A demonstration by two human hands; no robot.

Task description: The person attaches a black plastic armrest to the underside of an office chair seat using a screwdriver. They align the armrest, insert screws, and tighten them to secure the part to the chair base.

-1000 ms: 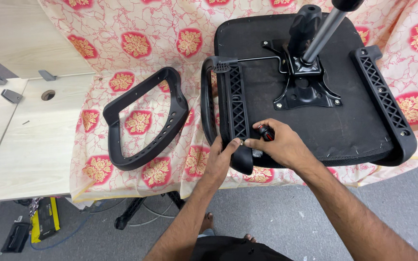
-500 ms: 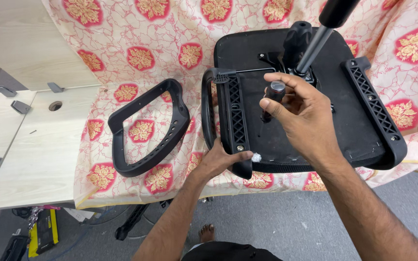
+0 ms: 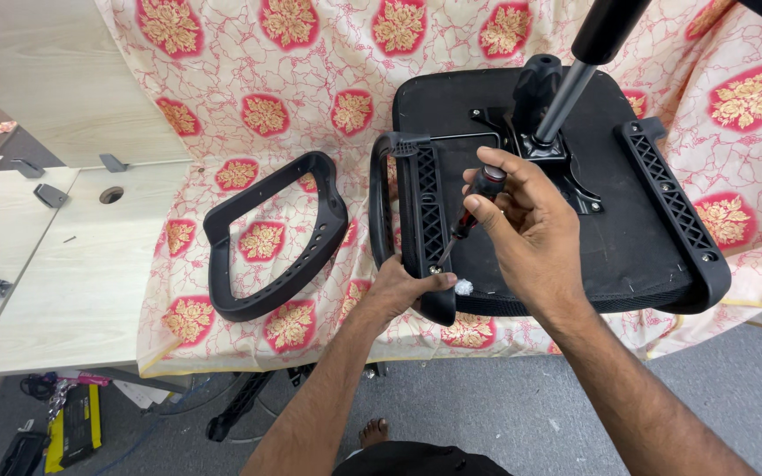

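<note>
Floral red-and-cream cloth (image 3: 222, 106) over pale wood desk (image 3: 55, 273), grey floor (image 3: 522, 405), perhaps carpet.

- Left hand (image 3: 401, 289): bare, no glove, ring or watch.
- Right hand (image 3: 526, 231): bare too.
- Both forearms uncovered, no sleeves showing.
- Dark garment at the lap.

My right hand (image 3: 531, 234) covers the screwdriver (image 3: 474, 211) grip. The gas cylinder (image 3: 588, 53) runs off the top edge.
</note>
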